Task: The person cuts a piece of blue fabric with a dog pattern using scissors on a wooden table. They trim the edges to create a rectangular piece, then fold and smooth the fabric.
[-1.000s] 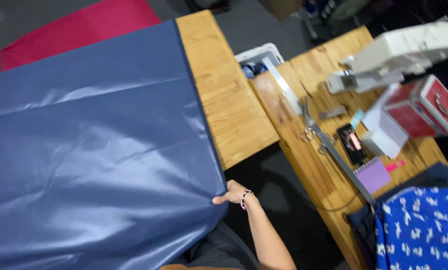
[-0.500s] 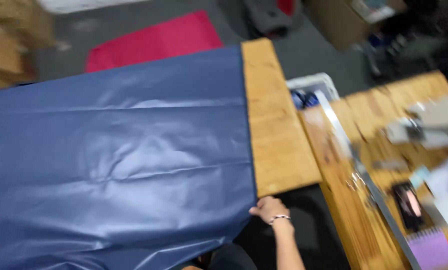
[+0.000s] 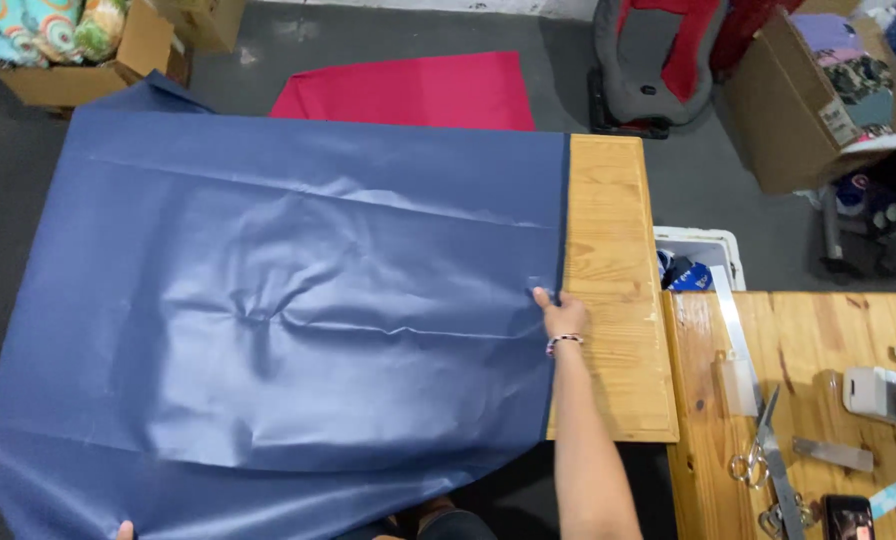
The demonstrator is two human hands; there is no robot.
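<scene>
A large sheet of navy blue fabric (image 3: pixel 288 300) lies spread over a wooden table (image 3: pixel 613 290), with its near edge hanging over the front. My right hand (image 3: pixel 562 315) pinches the fabric's right edge about halfway along the table; a bead bracelet sits on that wrist. Of my left hand (image 3: pixel 125 529) only the fingertips show, at the bottom left corner of the fabric, touching its hanging edge; I cannot tell whether it grips.
Red fabric (image 3: pixel 408 90) lies on the floor beyond the table. A second wooden table (image 3: pixel 828 330) at right carries scissors (image 3: pixel 753 450), a metal ruler (image 3: pixel 743 340), a phone (image 3: pixel 848 518) and a white sewing machine (image 3: pixel 888 395). A white bin (image 3: pixel 713 245) and cardboard boxes (image 3: pixel 798 110) stand nearby.
My right hand has moved from the fabric's near right corner up along its right edge to the middle of the table. The view has swung left and widened.
</scene>
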